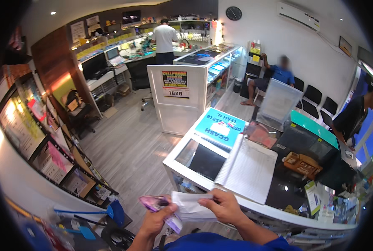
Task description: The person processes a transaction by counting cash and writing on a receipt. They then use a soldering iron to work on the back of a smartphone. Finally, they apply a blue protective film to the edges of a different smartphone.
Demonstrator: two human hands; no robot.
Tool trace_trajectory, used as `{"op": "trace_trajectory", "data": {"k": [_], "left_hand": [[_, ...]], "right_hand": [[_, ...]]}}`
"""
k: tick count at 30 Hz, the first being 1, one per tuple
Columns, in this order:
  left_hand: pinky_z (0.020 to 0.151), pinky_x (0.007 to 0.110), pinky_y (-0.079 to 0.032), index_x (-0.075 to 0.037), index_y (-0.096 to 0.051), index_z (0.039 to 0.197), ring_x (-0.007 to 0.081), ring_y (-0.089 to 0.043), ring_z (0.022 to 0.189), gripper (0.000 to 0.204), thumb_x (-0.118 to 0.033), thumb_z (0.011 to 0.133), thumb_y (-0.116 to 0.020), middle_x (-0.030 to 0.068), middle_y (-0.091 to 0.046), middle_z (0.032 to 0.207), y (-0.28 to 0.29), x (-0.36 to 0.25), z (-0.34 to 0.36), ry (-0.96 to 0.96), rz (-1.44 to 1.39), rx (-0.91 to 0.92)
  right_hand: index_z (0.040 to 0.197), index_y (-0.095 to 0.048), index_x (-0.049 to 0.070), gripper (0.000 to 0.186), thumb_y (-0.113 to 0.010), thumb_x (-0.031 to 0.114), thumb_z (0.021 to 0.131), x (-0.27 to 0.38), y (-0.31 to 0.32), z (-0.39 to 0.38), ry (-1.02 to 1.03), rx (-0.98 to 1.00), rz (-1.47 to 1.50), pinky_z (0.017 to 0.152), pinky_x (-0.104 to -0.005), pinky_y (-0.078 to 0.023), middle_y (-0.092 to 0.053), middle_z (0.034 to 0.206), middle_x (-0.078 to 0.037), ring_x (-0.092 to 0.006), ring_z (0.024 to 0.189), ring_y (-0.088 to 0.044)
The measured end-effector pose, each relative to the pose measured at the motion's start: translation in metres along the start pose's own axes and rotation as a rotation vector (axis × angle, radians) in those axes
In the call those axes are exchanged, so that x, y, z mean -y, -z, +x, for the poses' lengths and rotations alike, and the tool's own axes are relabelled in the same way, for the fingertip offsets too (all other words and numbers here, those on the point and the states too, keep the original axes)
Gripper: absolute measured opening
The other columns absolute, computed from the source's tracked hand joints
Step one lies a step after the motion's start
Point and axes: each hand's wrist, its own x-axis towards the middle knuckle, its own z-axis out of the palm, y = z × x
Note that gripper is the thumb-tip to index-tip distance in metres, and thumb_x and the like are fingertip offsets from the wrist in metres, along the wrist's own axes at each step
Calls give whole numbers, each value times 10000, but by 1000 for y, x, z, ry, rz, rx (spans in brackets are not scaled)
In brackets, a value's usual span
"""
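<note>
My left hand (155, 217) grips a bundle of purple and pink paper (148, 201), seemingly banknotes, with its thumb at the edge of a folded white paper (192, 206). My right hand (222, 209) pinches that white paper by its right end. Both are held up before me, just in front of the glass-topped white counter (169, 162). On the counter lie an open lined notebook (249, 169), a turquoise sign (215, 134) and a brown wooden box (301, 163).
A white half-door (174, 113) stands ahead. A person in white (163, 37) stands at the back workbench; another in blue (280, 73) sits at the right wall; a third in black (347, 117) is far right. Shelving (44, 142) and blue dustpans (114, 212) are left.
</note>
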Motion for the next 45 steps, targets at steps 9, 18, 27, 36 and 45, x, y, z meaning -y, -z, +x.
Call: {"op": "trace_trajectory", "data": {"k": [9, 18, 27, 36, 45], "left_hand": [[812, 318, -496, -84, -730, 1039, 192, -638, 844, 150, -142, 937, -823, 87, -700, 958, 133, -110, 152, -690, 480, 27], [884, 358, -430, -236, -790, 1167, 146, -601, 941, 341, -192, 829, -783, -57, -720, 1172, 192, -173, 364, -1322, 922, 529], [906, 375, -452, -202, -791, 1052, 191, -627, 930, 326, -202, 738, -876, 9, -726, 1110, 301, -207, 577, -1208, 816, 461], [973, 321, -462, -54, -642, 1107, 158, -592, 1042, 163, -101, 985, -739, 111, -643, 1174, 477, -278, 848, -313, -83, 251], [845, 239, -457, 2, -712, 1370, 65, -534, 903, 411, -156, 998, -791, -25, -652, 1095, 562, -432, 1115, -117, 182, 369]], "right_hand": [[1258, -810, 122, 326, -842, 172, 937, 64, -77, 210, 158, 194, -183, 788, -303, -503, -715, 1081, -33, -151, 951, -619], [1183, -849, 135, 466, -913, 43, 731, 35, -86, 340, 618, -417, -677, 686, -354, -569, -736, 877, -90, -245, 766, -721], [1247, -818, 144, 488, -723, -76, 821, 35, -112, 546, 372, -177, -708, 813, -387, -626, -796, 1031, -121, -297, 923, -780], [1279, -800, 134, 459, -743, -43, 860, -11, -209, 915, 557, -110, -719, 778, -391, -632, -788, 1080, -89, -275, 939, -767], [1369, -744, 121, 494, -741, -20, 896, -21, -238, 1206, 533, -196, -581, 785, -420, -630, -796, 1072, -116, -332, 924, -773]]}}
